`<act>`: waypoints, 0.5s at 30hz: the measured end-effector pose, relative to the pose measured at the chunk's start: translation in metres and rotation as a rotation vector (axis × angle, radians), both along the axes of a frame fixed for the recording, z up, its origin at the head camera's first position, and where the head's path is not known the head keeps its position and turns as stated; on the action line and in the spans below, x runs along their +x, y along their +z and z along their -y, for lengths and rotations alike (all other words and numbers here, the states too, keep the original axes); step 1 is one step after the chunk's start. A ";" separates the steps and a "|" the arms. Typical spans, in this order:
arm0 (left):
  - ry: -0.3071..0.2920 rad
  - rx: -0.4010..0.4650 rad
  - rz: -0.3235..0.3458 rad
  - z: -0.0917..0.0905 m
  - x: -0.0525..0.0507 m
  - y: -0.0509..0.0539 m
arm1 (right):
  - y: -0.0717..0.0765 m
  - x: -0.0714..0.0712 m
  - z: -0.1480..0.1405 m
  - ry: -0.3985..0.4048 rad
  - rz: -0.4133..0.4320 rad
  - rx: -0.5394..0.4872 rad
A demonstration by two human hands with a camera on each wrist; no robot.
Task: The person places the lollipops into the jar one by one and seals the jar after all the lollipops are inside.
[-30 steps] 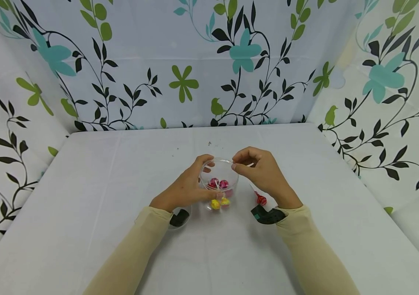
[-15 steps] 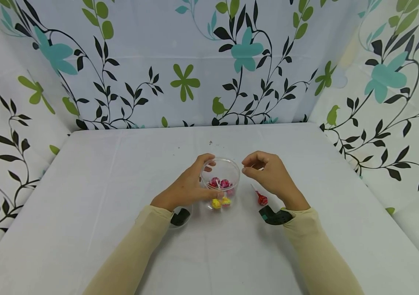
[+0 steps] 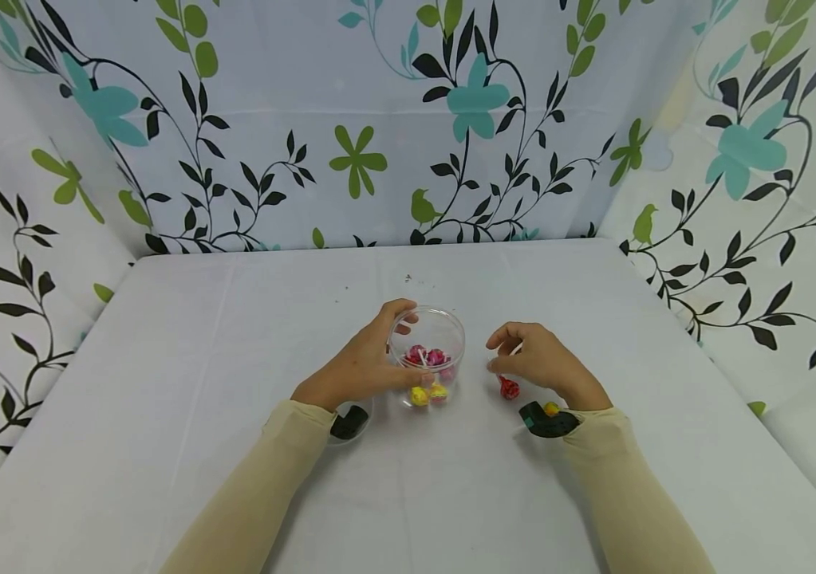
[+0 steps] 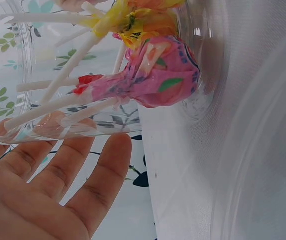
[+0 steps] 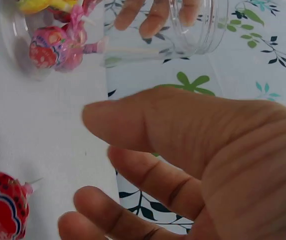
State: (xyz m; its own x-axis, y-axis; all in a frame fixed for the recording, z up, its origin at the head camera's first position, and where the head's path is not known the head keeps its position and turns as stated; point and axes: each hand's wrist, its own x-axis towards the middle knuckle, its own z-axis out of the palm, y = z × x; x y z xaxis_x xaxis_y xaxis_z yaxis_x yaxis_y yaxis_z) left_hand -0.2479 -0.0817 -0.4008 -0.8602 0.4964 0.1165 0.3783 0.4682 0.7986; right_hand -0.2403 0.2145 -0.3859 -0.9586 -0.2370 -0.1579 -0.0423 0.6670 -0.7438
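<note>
My left hand (image 3: 360,365) grips a clear plastic jar (image 3: 455,339) from its left side, thumb in front and fingers behind. The jar stands upright, lidless, with several wrapped lollipops inside, sticks up; a pink lollipop (image 4: 165,75) and a yellow lollipop (image 4: 152,25) show up close. To the jar's right, my right hand (image 3: 540,363) hovers with loosely bent fingers and nothing between them. Just below its fingertips lies a red lollipop (image 3: 509,389) on the table, its stick partly hidden by the hand.
Beneath my left wrist lies a clear round lid (image 3: 364,426), partly covered. A small yellow lollipop head (image 3: 551,408) peeks out by the right wrist's black camera (image 3: 547,422). The white-covered table (image 3: 235,359) reaches back to a leaf-patterned curtain (image 3: 379,119).
My right hand has left the jar's rim and moved right and toward me, over the red lollipop. The yellow lollipop by the right wrist has come into view. My left hand stays on the jar.
</note>
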 end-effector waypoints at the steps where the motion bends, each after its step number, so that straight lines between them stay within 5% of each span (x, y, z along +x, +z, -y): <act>1: 0.000 -0.001 0.001 0.000 0.000 0.000 | -0.001 0.000 -0.001 0.006 0.015 0.015; 15: -0.002 0.004 -0.003 0.000 0.000 -0.001 | -0.005 0.000 -0.009 0.100 0.159 0.095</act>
